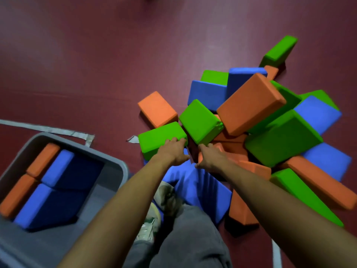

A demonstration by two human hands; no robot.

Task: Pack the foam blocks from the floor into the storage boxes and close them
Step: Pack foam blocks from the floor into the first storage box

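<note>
Green, orange and blue foam blocks lie heaped on the dark red floor, right of centre. My left hand (173, 151) grips the near right corner of a green block (158, 139), fingers over its top, thumb at its side. My right hand (209, 157) holds an orange block (229, 151) low in the pile, its fingertips reaching under a tilted green block (201, 120). A large orange block (251, 103) leans on top of the heap. The grey storage box (114, 176) stands open at lower left, with two orange blocks (42, 159) and two blue blocks (56, 167) packed along its far side.
My leg in grey trousers (193, 238) and a shoe (166, 196) stand on a blue block (202, 182) between box and pile. Grey tape strips (48, 130) mark the floor. Bare red floor stretches away at the top and left. No lid is in view.
</note>
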